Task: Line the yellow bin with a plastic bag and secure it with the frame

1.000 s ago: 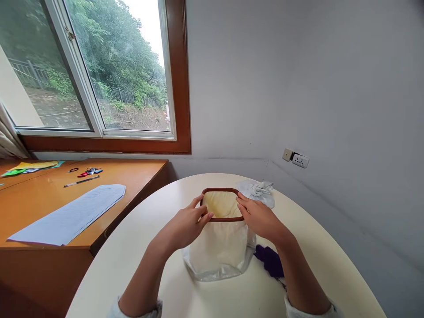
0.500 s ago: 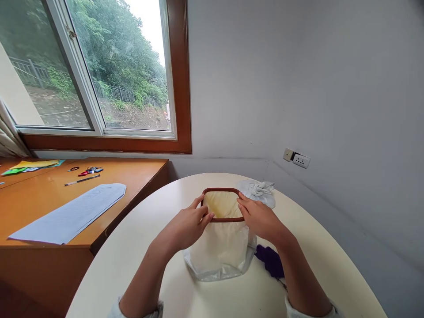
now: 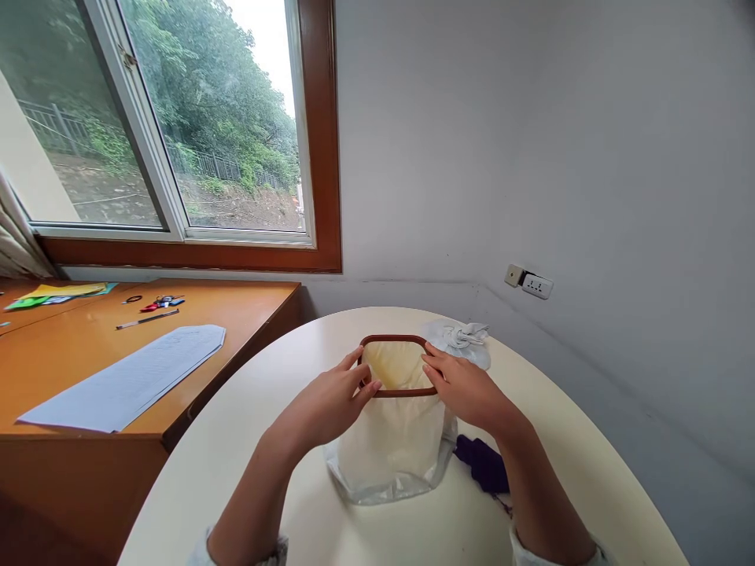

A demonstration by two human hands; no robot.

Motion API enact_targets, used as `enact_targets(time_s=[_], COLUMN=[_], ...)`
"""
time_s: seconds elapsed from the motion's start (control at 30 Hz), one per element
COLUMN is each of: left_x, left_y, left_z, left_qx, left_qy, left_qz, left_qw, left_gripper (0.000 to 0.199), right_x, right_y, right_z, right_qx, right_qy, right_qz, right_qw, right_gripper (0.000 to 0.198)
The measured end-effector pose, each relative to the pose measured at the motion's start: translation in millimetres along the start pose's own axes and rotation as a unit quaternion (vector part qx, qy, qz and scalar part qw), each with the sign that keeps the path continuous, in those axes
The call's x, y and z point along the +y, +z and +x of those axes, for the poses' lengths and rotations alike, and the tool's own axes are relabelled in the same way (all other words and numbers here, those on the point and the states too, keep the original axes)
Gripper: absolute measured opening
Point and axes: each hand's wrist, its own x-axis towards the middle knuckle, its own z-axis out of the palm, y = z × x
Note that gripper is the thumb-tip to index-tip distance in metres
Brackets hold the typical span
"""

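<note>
A small trash bin (image 3: 392, 448) stands on the round table, lined with a thin white plastic bag (image 3: 406, 495) that hangs down over its outside. Around its mouth sits a brown rim ring (image 3: 404, 392), and the pale yellowish inside shows through the opening. My left hand (image 3: 339, 397) is closed on the ring's left side, thumb at the front edge and fingers at the left corner. On the opposite side my right hand (image 3: 463, 385) grips the ring, fingers pressed together over its edge; its thumb is mostly hidden.
Behind the bin lies a knotted white plastic bag (image 3: 463, 339). A dark purple cloth item (image 3: 484, 464) rests by my right forearm. The round cream table (image 3: 248, 440) adjoins a wooden desk (image 3: 253, 303) holding paper sheets (image 3: 141, 377), a pen (image 3: 147, 318) and keys (image 3: 162, 303).
Almost nothing differs. Both hands stay on the ring, and the bin's lower part and bag have shifted very slightly.
</note>
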Motion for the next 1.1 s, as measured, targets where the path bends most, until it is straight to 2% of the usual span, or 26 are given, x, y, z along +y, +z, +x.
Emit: enact_targets(time_s=[0.07, 0.23, 0.37, 0.47, 0.53, 0.7, 0.83, 0.97, 1.03, 1.1], left_x=[-0.7, -1.4, 1.5, 2.3, 2.0, 1.8, 1.7, 1.2, 1.0, 0.3], left_y=[-0.4, -1.2, -3.8, -5.0, -5.4, -8.7, -12.4, -13.1, -12.2, -10.6], left_z=[-0.7, -2.6, -4.8, -6.5, -7.3, -8.4, -9.3, -10.1, -9.8, -9.0], left_qx=[0.016, 0.08, 0.112, 0.113, 0.115, 0.149, 0.189, 0.202, 0.2, 0.192], left_qy=[0.007, 0.012, -0.001, -0.005, -0.005, -0.008, -0.003, -0.01, -0.011, -0.012], left_qz=[0.008, 0.05, 0.052, 0.06, 0.063, 0.058, 0.037, 0.014, 0.012, 0.019], left_qw=[1.0, 0.995, 0.992, 0.992, 0.991, 0.987, 0.981, 0.979, 0.98, 0.981], left_gripper=[0.042, 0.041, 0.041, 0.04, 0.04, 0.039, 0.041, 0.043, 0.043, 0.042], right_x=[0.5, 2.8, 5.4, 6.1, 5.4, -0.2, -3.3, 6.1, 16.5, 28.8], right_y=[-1.9, -7.4, -7.1, -0.6, 3.8, 1.6, -14.1, -31.6, -38.6, -44.3], right_z=[-1.1, -8.7, -16.0, -12.7, -7.6, -4.4, -17.8, -32.3, -37.0, -40.3], right_qx=[0.004, 0.067, 0.007, -0.011, 0.005, 0.099, 0.214, 0.315, 0.332, 0.317], right_qy=[-0.006, -0.012, -0.125, -0.161, -0.173, -0.203, -0.159, -0.061, 0.01, 0.08], right_qz=[-0.01, -0.007, 0.019, 0.004, -0.017, -0.068, -0.077, -0.078, -0.082, -0.087], right_qw=[1.0, 0.998, 0.992, 0.987, 0.985, 0.972, 0.961, 0.944, 0.94, 0.941], right_gripper=[0.044, 0.045, 0.039, 0.023, 0.016, 0.019, 0.021, 0.021, 0.02, 0.02])
